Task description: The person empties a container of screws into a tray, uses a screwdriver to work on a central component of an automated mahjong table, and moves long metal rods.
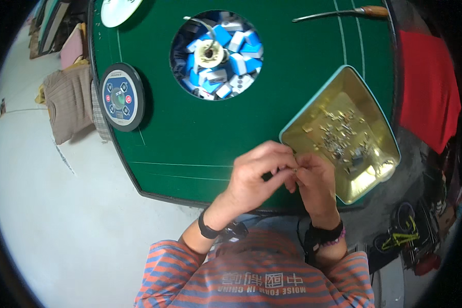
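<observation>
My left hand [255, 177] and my right hand [316, 180] meet over the near edge of a green felt table [200, 133]. Their fingertips pinch a tiny metal part [294, 168] between them; which hand carries it I cannot tell. Just to the right stands a gold-coloured metal tray [365, 177] with a teal rim, holding several small metal pieces [339, 134]. Both wrists wear dark bands.
A round opening [216, 54] in the table centre holds several blue and white tiles. A round control panel [121, 96] sits at the table's left edge, a white disc [119, 10] at the far left, a wooden-handled tool [339, 14] at the back. A red cloth [428, 97] hangs at right.
</observation>
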`<state>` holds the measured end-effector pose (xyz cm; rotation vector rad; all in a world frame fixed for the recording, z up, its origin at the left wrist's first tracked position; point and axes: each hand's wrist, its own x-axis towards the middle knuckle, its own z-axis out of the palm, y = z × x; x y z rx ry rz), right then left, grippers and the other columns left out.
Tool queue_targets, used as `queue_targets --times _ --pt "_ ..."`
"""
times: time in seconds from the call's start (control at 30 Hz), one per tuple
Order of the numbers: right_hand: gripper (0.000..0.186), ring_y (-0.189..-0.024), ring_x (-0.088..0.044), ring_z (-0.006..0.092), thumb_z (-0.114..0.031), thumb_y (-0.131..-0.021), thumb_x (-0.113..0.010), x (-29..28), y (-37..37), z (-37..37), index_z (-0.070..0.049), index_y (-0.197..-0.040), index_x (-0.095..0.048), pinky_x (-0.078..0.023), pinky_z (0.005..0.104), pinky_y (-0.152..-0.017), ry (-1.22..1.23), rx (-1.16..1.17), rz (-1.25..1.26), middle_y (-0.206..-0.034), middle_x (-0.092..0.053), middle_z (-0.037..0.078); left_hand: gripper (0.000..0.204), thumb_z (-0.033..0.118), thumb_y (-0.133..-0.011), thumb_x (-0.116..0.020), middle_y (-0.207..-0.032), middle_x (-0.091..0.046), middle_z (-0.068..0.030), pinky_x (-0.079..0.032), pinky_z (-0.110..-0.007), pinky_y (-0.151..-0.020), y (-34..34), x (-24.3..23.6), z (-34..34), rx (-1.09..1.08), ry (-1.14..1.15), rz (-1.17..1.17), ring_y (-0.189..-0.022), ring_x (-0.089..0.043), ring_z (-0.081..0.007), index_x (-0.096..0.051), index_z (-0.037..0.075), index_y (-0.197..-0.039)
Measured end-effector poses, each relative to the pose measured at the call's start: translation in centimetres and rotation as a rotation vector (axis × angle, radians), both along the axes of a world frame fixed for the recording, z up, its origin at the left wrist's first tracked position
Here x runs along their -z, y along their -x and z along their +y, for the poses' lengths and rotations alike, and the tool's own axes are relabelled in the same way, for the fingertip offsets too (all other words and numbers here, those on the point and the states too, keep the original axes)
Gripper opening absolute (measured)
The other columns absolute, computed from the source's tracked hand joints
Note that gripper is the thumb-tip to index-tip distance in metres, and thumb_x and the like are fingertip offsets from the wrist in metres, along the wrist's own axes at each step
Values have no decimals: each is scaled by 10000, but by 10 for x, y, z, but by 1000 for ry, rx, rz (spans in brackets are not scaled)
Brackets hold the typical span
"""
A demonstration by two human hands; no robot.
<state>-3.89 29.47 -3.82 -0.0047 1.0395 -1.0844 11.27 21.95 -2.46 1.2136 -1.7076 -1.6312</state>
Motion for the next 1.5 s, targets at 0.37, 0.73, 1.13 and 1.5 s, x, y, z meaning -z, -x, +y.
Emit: queue_targets --times 0.37,0.73,1.13,1.5 --pt "150 -590 -624 158 -91 -888 -665 11 -53 66 17 -956 -586 -506 261 -540 269 -107 -106 -814 -633 85 205 -83 -724 -722 -891 -659 -77 -541 -269 -558 -70 9 64 145 424 140 -745 -655 -175 -672 16 -896" --pt "128 -605 -631 153 -61 -902 -640 -4 -126 198 28 -977 -586 -521 257 -567 471 2 168 -816 -645 94 174 -11 -750 -736 -841 -677 -99 -542 -308 -578 -134 1 190 109 708 215 -733 -683 -244 -677 30 -908" --pt "98 -725 -670 140 81 -868 -627 -33 -138 234 49 -959 -618 -553 258 -640 721 -56 691 -913 -626 84 176 -59 -764 -708 -843 -656 -87 -529 -251 -576 -153 -13 237 78 580 239 -689 -648 -143 -667 5 -923" --pt "142 -750 -647 184 70 -783 -691 -42 -137 223 25 -902 -627 -536 275 -666 1024 -78 1142 -890 -642 116 138 -62 -805 -685 -894 -646 -82 -544 -221 -611 -156 -21 232 93 340 348 -722 -666 -110 -644 -26 -932"
